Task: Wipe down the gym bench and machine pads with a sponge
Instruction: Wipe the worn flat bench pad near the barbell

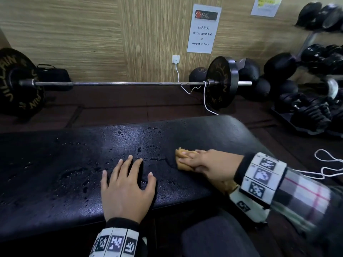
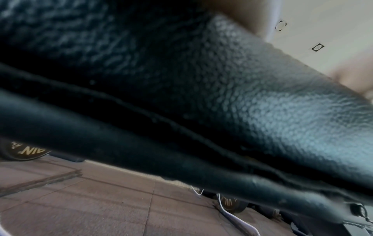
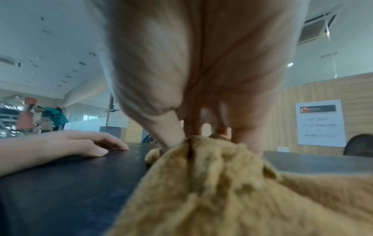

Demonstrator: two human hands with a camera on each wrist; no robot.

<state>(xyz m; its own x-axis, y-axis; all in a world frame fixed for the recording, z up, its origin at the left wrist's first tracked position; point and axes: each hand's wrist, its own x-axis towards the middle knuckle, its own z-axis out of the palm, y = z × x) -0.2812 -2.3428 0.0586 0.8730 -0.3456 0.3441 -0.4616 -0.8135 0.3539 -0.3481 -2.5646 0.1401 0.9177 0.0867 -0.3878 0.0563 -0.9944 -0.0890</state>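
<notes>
Gym floor and wood-panelled wall frame this one, and right up close the black padded table (image 1: 213, 130) fills the lower view, its textured vinyl speckled with water droplets (image 1: 118, 156) across the middle. Left hand (image 1: 126, 186) lies flat on the pad near its front edge, fingers spread and straight, palm down, gripping nothing; the right wrist view shows those fingers (image 3: 105, 142) resting lightly on the surface. Just to its right, the right hand (image 1: 209, 164) is down on the tan sponge (image 1: 185, 158), its grip clamped round it, fingers over the top and thumb tucked at the side, pressing the bunched, soft-looking material into the pad. From the right wrist camera the sponge (image 3: 222, 183) looms large and crumpled under the fingertips (image 3: 171, 140). Both hands are near each other but apart, a wet patch between them. Checked sleeve (image 1: 306, 193) and marker bands on both wrists.

Beyond the table, a white cable (image 1: 326, 164) loops on the dark floor at right. Farther back, a barbell (image 1: 120, 83) with black plates lies along the wall, a white cord draped over it from a wall socket (image 1: 175, 59). Dumbbell rack (image 1: 315, 67) at far right, and a paper notice (image 1: 203, 28) on the wall.
</notes>
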